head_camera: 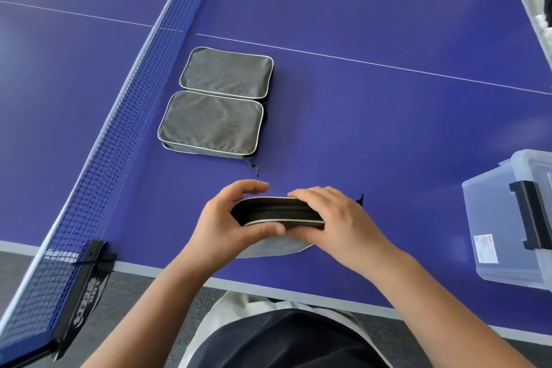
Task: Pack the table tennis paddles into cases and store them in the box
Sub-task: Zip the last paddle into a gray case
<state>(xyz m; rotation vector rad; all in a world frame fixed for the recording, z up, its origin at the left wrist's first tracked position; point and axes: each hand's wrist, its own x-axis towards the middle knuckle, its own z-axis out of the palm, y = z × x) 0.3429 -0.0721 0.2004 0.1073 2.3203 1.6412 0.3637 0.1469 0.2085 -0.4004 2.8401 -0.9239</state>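
One head camera looks down and forward, close above the hands, over the blue table (373, 134) beside the net (125, 116).

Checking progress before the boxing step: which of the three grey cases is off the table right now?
The case held between the left hand and right hand, zipper edge up. The other two cases lie flat beside the net.
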